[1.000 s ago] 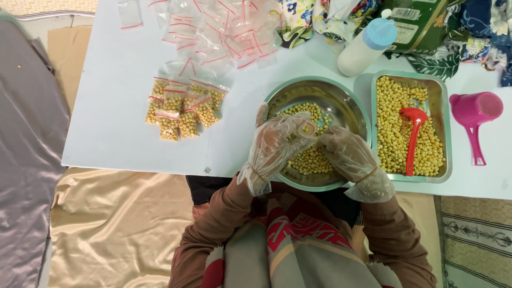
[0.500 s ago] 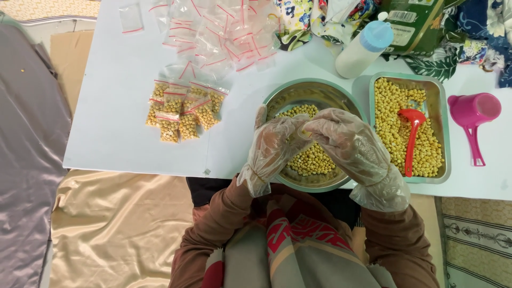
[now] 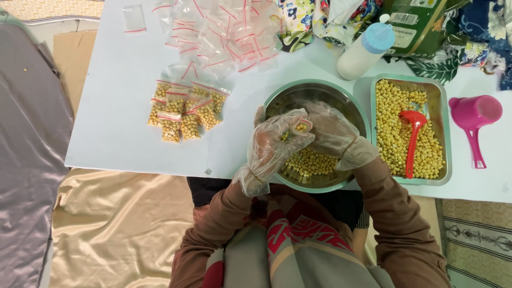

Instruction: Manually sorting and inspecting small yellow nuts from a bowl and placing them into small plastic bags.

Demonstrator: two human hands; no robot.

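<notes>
1. Currently, the gloved left hand (image 3: 274,143) grasps a small clear bag (image 3: 298,127) by its mouth, above the round steel bowl (image 3: 277,98) of yellow beans (image 3: 312,161) at the table's (image 3: 122,117) near edge.
2. The gloved right hand (image 3: 333,130) pinches beans at the bag's mouth.
3. Filled bags (image 3: 184,109) lie mid-table; a rectangular tray (image 3: 438,90) with a red scoop (image 3: 413,136) sits beside the bowl.

Gloved left hand (image 3: 274,141) and right hand (image 3: 330,133) meet, fingers pinched together.

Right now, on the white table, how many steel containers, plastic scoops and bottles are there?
Steel containers: 2, round bowl, rectangular tray
Plastic scoops: 2, red ladle, pink handled cup
White bottle with blue cap: 1
Total: 5
</notes>
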